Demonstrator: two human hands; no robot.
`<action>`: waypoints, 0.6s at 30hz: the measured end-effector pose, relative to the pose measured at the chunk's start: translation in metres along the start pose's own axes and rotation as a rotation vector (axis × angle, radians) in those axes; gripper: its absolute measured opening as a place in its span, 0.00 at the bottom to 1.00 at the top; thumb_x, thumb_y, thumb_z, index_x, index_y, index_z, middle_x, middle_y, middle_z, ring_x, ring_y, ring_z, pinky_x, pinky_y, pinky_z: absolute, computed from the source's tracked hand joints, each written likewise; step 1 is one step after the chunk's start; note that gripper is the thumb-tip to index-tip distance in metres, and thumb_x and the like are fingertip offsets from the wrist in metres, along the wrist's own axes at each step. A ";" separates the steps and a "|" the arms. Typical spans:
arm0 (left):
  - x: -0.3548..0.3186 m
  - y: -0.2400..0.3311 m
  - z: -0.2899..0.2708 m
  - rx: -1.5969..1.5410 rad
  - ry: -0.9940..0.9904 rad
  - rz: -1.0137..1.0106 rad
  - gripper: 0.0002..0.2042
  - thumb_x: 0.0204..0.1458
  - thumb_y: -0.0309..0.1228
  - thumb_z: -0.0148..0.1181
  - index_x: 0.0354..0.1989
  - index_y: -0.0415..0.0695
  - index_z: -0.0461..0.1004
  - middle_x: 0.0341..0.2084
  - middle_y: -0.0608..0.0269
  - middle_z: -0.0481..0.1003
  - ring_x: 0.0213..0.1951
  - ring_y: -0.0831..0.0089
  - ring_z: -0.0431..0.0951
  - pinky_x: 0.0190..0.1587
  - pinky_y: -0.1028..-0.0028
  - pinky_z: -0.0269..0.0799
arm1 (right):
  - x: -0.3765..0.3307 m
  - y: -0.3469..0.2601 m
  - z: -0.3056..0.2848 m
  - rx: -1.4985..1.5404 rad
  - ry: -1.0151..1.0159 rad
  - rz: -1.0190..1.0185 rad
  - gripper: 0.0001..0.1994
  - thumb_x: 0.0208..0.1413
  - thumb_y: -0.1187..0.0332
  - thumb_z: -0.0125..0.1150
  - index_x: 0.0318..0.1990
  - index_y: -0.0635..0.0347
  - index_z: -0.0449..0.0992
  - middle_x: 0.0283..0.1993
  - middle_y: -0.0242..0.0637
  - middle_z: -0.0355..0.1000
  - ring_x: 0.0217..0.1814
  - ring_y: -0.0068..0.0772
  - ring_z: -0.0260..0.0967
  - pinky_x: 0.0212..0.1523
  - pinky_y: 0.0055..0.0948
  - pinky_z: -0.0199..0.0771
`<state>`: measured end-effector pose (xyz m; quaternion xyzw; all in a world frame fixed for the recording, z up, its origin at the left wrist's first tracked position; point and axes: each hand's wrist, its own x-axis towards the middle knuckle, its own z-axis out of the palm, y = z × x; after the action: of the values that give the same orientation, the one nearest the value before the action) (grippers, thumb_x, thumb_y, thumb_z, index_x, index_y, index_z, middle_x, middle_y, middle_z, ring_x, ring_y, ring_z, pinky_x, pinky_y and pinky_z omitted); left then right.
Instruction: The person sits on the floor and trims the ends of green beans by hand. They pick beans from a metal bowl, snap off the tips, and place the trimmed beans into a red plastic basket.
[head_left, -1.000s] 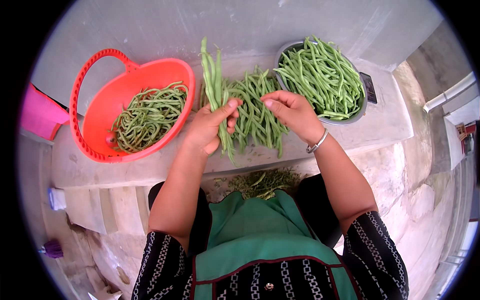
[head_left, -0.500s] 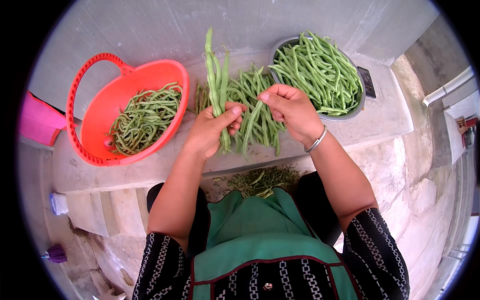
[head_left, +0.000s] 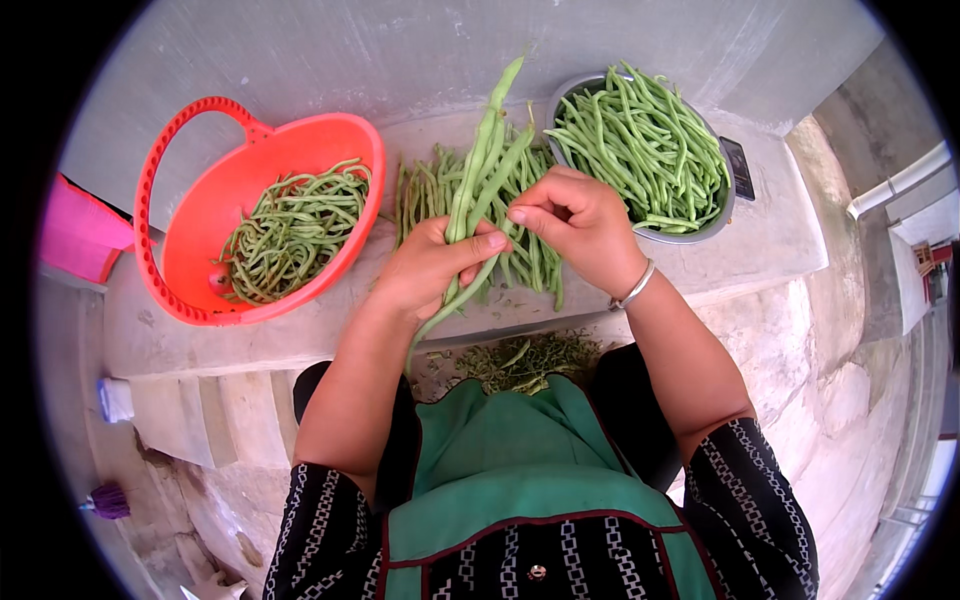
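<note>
Several long green beans (head_left: 478, 180) are gripped in my left hand (head_left: 425, 268), its thumb pressed across them. They slant up to the right, and one hangs below the fist toward my lap. Close by, my right hand (head_left: 588, 225) has thumb and forefinger pinched together beside the left thumb; what lies between those fingertips is too small to make out. Under both hands a pile of loose green beans (head_left: 425, 190) rests on the concrete ledge (head_left: 270, 345).
On the left stands a red plastic basket (head_left: 374, 200) with thin, curly beans inside. To the right, a grey basin (head_left: 690, 236) is heaped with green beans, a dark phone (head_left: 738, 168) beside it. Bean trimmings (head_left: 520, 362) lie below the ledge. A grey wall (head_left: 400, 50) rises behind.
The held beans have tilted to the right, and one now trails below my left fist. My right hand has shifted slightly down and left, still pinched.
</note>
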<state>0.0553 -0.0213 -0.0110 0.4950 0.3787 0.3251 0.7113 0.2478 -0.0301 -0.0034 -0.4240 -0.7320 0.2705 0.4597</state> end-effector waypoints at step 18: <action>0.006 0.003 -0.029 -0.294 0.188 0.127 0.09 0.52 0.32 0.58 0.32 0.38 0.73 0.19 0.70 0.67 0.17 0.84 0.61 0.19 0.83 0.55 | -0.003 0.021 0.007 0.562 -0.131 0.540 0.04 0.54 0.73 0.49 0.29 0.58 0.70 0.27 0.26 0.66 0.24 0.20 0.62 0.24 0.21 0.63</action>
<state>0.0333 -0.0018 -0.0162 0.3760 0.3597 0.4660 0.7156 0.2504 -0.0226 -0.0245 -0.4407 -0.5195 0.5980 0.4223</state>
